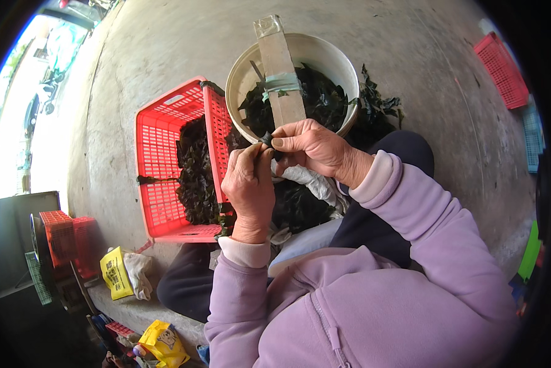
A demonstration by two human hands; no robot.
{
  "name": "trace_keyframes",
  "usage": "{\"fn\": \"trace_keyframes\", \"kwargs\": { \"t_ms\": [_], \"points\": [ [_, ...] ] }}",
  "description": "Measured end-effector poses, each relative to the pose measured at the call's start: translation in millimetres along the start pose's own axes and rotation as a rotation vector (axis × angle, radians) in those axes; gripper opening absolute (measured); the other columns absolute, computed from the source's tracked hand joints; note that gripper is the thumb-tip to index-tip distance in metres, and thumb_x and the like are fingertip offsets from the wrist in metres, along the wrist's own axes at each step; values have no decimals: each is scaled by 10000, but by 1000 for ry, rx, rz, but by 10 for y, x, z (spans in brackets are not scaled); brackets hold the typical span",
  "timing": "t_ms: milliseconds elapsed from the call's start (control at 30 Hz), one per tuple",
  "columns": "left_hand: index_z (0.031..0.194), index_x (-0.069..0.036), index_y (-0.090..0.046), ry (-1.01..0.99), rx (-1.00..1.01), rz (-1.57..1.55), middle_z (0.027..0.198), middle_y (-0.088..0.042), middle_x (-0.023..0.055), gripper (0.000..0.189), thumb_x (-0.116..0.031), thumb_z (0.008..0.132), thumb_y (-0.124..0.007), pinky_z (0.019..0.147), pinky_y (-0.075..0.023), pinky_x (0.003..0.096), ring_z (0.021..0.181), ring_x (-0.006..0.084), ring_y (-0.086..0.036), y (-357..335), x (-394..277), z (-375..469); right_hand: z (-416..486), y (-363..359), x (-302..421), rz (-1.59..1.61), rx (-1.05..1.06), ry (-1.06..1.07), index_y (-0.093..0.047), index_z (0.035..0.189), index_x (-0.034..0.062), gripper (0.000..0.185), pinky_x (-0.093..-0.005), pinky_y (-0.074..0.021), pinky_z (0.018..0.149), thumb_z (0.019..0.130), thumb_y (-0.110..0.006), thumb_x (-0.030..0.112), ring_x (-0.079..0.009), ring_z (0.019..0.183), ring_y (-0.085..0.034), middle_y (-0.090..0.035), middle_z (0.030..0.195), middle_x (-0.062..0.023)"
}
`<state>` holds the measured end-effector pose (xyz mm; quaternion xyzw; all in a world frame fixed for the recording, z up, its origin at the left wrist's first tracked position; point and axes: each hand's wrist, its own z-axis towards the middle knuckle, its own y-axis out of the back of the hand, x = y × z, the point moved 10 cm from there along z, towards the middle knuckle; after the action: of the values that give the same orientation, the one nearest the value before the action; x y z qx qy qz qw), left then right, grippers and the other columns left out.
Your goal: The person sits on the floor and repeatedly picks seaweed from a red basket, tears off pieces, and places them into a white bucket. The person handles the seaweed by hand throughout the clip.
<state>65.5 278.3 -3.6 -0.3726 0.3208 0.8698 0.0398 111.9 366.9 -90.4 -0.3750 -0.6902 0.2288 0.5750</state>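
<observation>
A small knotted piece of dark seaweed (267, 139) is pinched between my left hand (250, 188) and my right hand (319, 146), thumbs and forefingers close together. Just beyond them stands a white plastic bucket (235, 87) holding more dark, wet-looking seaweed (324, 94). A wooden board (280, 60) with tape around it lies across the bucket, its near end hidden behind my right hand. Left of my hands, a red plastic basket (158, 138) lies on its side or tilts, with dark knotted-looking seaweed pieces (195, 184) inside.
Loose seaweed (376, 110) hangs by the bucket's right side onto the concrete floor (422, 69). Another seaweed heap (301, 207) lies at my lap beside a whitish cloth (317, 181). Yellow bags (116, 273) and red crates (57, 237) are at the lower left; another red crate (501, 69) stands far right.
</observation>
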Motion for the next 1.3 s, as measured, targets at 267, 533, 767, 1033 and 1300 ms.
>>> {"fn": "trace_keyframes", "kwargs": {
  "t_ms": [267, 533, 767, 1033, 1300],
  "points": [
    [739, -13, -573, 161, 9, -88, 616, -510, -9, 108, 3, 809, -654, 524, -386, 213, 559, 78, -471, 93, 201, 61, 20, 50, 153, 3, -34, 69, -560, 1020, -36, 176, -355, -572, 743, 862, -587, 36, -195, 752, -654, -623, 913, -93],
    [841, -26, -577, 867, 9, -1163, 599, -462, -12, 93, -105, 888, -592, 421, -253, 201, 460, 62, -343, -188, 766, -158, -258, 231, 1018, -799, -437, 624, -641, 877, -30, 144, -220, -488, 574, 789, -538, -76, -80, 626, -575, -648, 763, -50],
    [933, -15, -587, 771, 236, -919, 658, -537, 13, 173, -184, 922, -551, 417, -321, 196, 487, 60, -443, -498, 662, -207, -469, 304, 1308, -812, -489, 816, -640, 954, -21, 185, -212, -480, 693, 823, -521, -71, -85, 737, -584, -647, 848, -41],
    [1066, -18, -623, 762, 59, -285, 733, -627, 35, 227, -171, 909, -566, 439, -393, 163, 538, 48, -530, 625, 1924, -427, -448, 873, 1210, -1235, -693, 165, -649, 1015, -55, 264, -222, -480, 613, 805, -561, 79, -108, 652, -607, -687, 872, -102],
    [780, -34, -697, 1140, 425, 153, 623, -626, 62, 162, -187, 738, -666, 495, -467, 280, 540, 122, -588, 1029, 3725, -1407, -173, 135, 1034, -1332, -413, 265, -540, 597, 1, 272, -236, -344, 476, 832, -600, 125, -65, 510, -460, -523, 539, -38]
  ]
}}
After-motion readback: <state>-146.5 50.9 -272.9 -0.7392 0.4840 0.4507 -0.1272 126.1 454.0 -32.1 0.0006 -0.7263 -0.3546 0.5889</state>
